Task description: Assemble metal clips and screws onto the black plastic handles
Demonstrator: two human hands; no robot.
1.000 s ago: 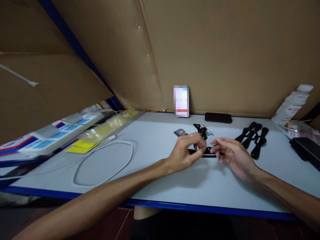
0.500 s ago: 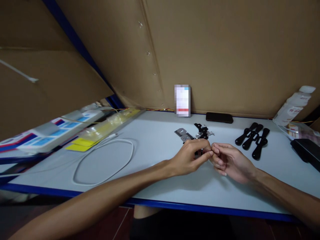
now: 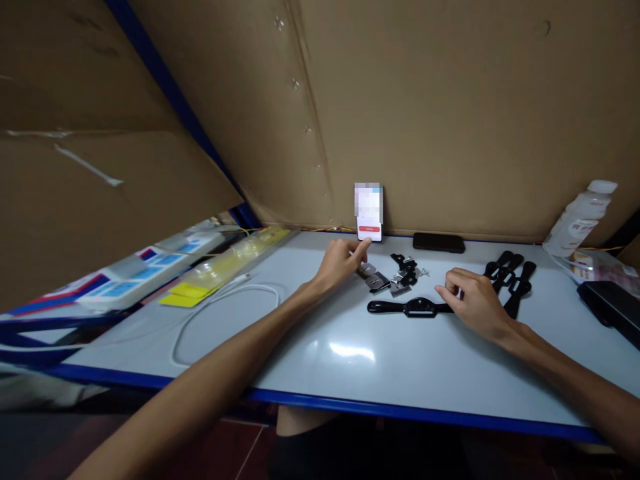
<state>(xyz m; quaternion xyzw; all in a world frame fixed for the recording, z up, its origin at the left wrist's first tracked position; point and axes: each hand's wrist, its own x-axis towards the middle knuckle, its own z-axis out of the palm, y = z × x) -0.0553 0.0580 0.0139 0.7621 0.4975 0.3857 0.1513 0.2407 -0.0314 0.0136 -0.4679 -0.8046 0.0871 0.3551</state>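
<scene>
A long black tool body with two handles [image 3: 407, 307] lies flat on the white table [image 3: 325, 353]. My right hand [image 3: 475, 303] rests on its right handle, fingers curled around the end. My left hand [image 3: 343, 262] reaches toward the back, forefinger stretched out just above a grey metal plate [image 3: 376, 281]. A small heap of black and silver metal parts [image 3: 407, 270] lies between the two hands. My left hand holds nothing.
Three more black handled bodies [image 3: 513, 279] lie at the right. A dark phone [image 3: 439, 243] and a small upright screen [image 3: 369, 212] stand at the cardboard back wall. A white cable [image 3: 220, 310] loops at the left, a bottle [image 3: 577, 220] and black case [image 3: 607, 303] at far right.
My hands have come apart. The black tool body now lies on the table, my left hand has reached back toward the metal plates, my right hand stays at the handle end.
</scene>
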